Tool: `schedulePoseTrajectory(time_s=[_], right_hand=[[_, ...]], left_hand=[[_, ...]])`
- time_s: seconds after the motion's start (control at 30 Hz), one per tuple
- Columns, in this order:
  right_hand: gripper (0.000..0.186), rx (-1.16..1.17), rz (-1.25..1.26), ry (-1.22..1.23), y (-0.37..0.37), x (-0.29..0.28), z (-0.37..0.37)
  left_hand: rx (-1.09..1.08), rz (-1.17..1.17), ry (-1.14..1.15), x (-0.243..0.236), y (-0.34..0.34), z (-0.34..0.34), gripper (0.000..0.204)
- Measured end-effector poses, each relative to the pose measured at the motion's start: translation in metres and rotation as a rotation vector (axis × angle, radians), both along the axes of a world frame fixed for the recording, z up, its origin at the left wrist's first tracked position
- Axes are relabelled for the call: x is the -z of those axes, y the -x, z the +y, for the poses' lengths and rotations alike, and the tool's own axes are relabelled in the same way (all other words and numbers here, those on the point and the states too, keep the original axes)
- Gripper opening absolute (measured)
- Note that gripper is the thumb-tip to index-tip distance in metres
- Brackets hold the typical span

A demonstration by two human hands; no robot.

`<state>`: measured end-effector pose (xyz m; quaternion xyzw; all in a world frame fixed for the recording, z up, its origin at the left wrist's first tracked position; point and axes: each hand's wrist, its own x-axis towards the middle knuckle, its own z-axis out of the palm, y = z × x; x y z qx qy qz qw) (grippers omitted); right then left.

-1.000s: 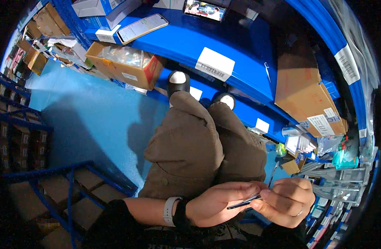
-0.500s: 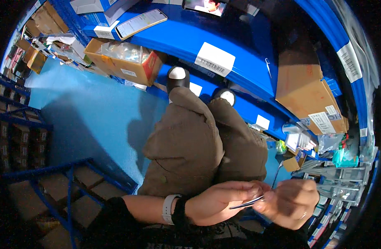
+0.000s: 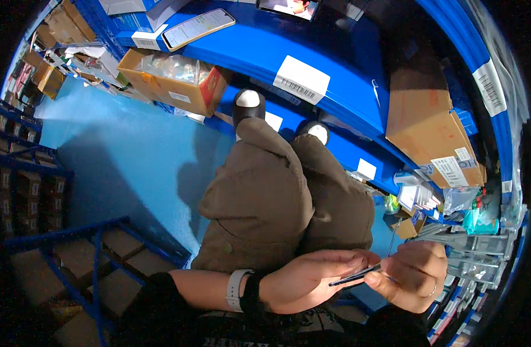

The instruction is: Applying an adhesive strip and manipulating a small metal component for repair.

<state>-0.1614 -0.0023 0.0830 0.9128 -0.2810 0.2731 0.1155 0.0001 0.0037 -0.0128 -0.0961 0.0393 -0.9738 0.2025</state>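
Observation:
My right hand (image 3: 413,274) is closed, its fingertips pinching one end of a slim dark strip-like thing (image 3: 353,279) with a pale edge. Its kind cannot be made out. The strip lies across the palm side of my left hand (image 3: 312,280), whose thumb and fingers are pressed together close to the right fingertips. Whatever the left fingers grip is hidden. A thin dark line (image 3: 392,238) rises just above the right fingers; whether it belongs to the held thing is unclear. Both hands are above my lap, near my brown trousers (image 3: 260,196).
In front is a blue shelf (image 3: 242,55) bearing a phone (image 3: 197,29) and a lit screen (image 3: 291,7). An open carton (image 3: 167,87) of clear bags is at left, a larger carton (image 3: 424,121) at right. Blue-framed racks (image 3: 98,272) flank the blue floor (image 3: 132,156).
My right hand and the dark strip have shifted slightly to the right and up. The right fingers have turned a little; my left hand has barely moved.

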Motion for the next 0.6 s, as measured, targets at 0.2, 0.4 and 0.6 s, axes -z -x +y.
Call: schedulePoseTrajectory(time_s=[0.2,0.4,0.6], right_hand=[[0.028,-0.084,0.058,-0.064,0.000,-0.003,0.000],[0.023,-0.109,0.071,-0.116,-0.001,-0.005,0.003],[0.026,-0.156,0.097,-0.160,0.008,-0.006,0.001]], left_hand=[[-0.023,-0.031,-0.023,-0.003,-0.003,0.000,0.034],[0.023,-0.031,0.004,-0.007,-0.005,-0.003,0.034],[0.073,-0.151,0.040,-0.010,-0.007,-0.004,0.036]])
